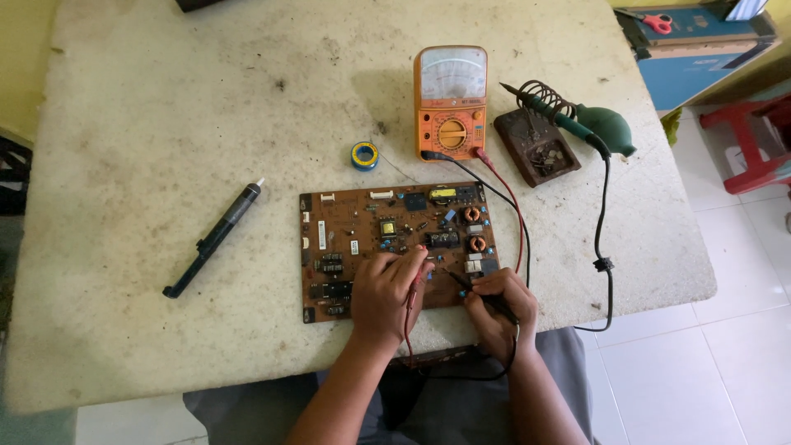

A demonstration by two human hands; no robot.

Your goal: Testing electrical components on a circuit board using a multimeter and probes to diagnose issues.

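A brown circuit board (362,227) with many small parts lies on the worn white table (165,124). My left hand (383,298) rests on the board's near edge and holds a red test probe (414,284) with its tip on the board. My right hand (498,309) grips a black test probe (470,287), tip touching the board's lower right area. Red and black leads (515,210) run from the probes up to an orange analog multimeter (450,103) behind the board.
A soldering iron (568,119) sits in a coil stand on a brown base (537,148) at the right, cable trailing over the table edge. A blue solder spool (364,155) lies near the meter. A black desoldering pump (214,239) lies at the left. A red stool (754,144) stands beyond.
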